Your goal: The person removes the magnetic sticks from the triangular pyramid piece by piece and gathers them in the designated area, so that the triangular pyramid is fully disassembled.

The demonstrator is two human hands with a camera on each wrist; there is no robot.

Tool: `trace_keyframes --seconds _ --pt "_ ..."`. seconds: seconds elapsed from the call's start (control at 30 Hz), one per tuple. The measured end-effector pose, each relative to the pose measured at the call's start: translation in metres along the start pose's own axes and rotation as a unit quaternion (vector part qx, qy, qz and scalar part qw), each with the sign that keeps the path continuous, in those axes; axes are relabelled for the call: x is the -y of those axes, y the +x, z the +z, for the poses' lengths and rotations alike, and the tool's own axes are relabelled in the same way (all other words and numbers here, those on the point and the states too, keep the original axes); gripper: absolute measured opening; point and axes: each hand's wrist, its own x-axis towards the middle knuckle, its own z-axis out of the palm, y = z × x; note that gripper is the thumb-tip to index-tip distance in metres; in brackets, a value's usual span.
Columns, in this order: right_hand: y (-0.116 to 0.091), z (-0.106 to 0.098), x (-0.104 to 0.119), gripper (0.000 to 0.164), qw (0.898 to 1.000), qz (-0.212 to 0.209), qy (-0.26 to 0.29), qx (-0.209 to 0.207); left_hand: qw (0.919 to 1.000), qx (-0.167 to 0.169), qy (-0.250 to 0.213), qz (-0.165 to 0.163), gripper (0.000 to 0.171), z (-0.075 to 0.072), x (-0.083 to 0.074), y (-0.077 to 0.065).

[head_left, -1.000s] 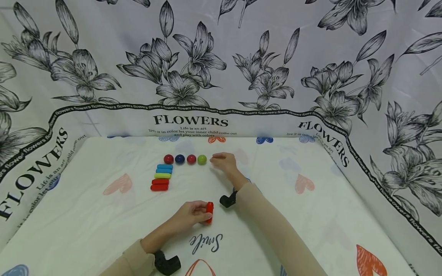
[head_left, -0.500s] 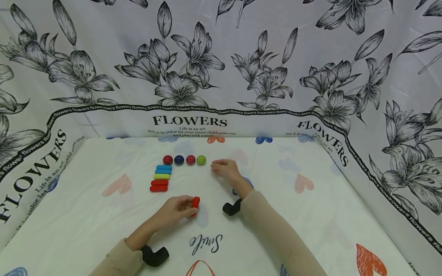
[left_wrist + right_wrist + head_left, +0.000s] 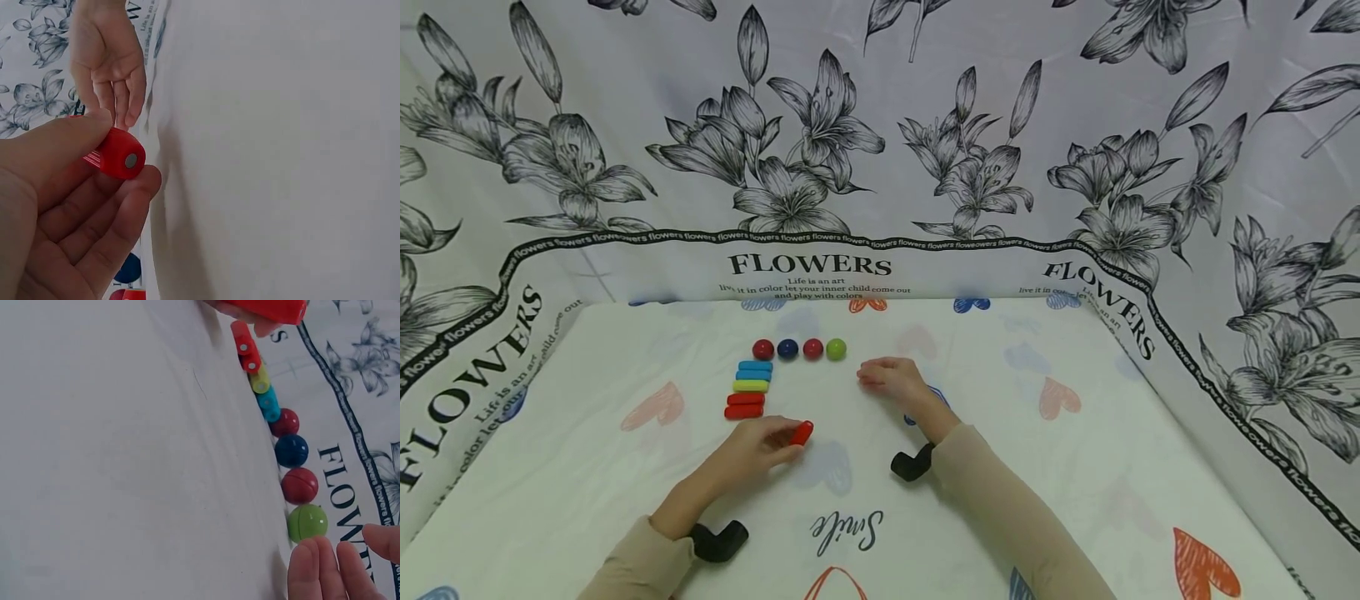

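My left hand (image 3: 741,454) pinches a short red magnetic rod (image 3: 802,432) between thumb and fingers, just to the right of the laid-out rods. A round grey disc shows in the end of this red rod (image 3: 124,154) in the left wrist view. My right hand (image 3: 895,385) holds nothing, its fingers relaxed, in front and to the right of a green ball (image 3: 836,349). Left of that ball, in one row, sit a red ball (image 3: 813,349), a dark blue ball (image 3: 787,349) and a dark red ball (image 3: 763,349).
Below the balls' left end lies a column of rods: two blue rods (image 3: 754,371), a yellow rod (image 3: 750,386) and two red rods (image 3: 745,406). A white printed cloth (image 3: 1000,467) covers the table. Behind it hangs a flower-printed curtain (image 3: 880,183). Each wrist carries a black piece.
My left hand has moved left with the red rod, which now tilts more. My right hand has drawn back toward me, away from the green ball. The balls and laid-out rods stay put.
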Motion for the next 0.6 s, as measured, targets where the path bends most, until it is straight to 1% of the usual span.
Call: trace_keyframes --seconds 0.13,0.33,0.47,0.6 --pt "-0.002 -0.002 -0.003 0.029 1.0 -0.008 0.011 0.009 0.9993 -0.014 0.031 0.014 0.037 -0.006 0.006 -0.001" --pt "-0.004 -0.005 -0.009 0.025 0.999 0.0 0.039 0.007 0.9981 -0.037 0.048 0.009 0.032 -0.012 0.012 -0.002" --pt "-0.007 -0.007 -0.014 0.025 0.999 -0.007 0.051 0.013 0.997 -0.047 0.06 0.011 0.027 -0.014 0.014 -0.004" --pt "-0.01 -0.009 -0.015 0.026 0.998 -0.013 0.057 0.019 0.9945 -0.065 0.08 0.017 0.026 -0.017 0.014 -0.007"
